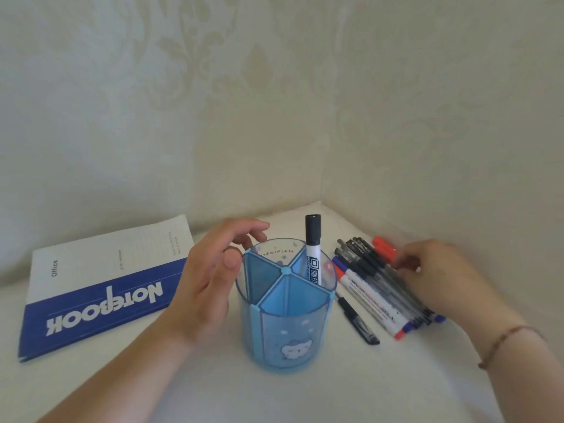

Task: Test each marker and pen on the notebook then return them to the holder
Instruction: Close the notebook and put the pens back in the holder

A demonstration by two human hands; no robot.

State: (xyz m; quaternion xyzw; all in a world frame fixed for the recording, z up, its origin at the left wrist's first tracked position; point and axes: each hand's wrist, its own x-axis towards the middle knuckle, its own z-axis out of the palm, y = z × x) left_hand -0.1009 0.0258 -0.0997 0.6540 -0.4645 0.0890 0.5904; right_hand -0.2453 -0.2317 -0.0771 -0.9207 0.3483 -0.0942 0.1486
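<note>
White surface (305, 392) in a patterned-wallpaper corner. Blue holder (287, 325) between hands holds one black-capped marker (313, 248). Left hand (213, 279) relaxed beside it; right hand (442, 279) on pen pile (375, 282), grip unclear. Notebook (100, 288) beyond left hand.

Fig. 1: 1 head-worn wide-angle view, facing fwd & down.
Close above holder (287, 303) at centre; notebook (100, 288) at left, wall corner behind; both forearms enter from bottom edge.
</note>
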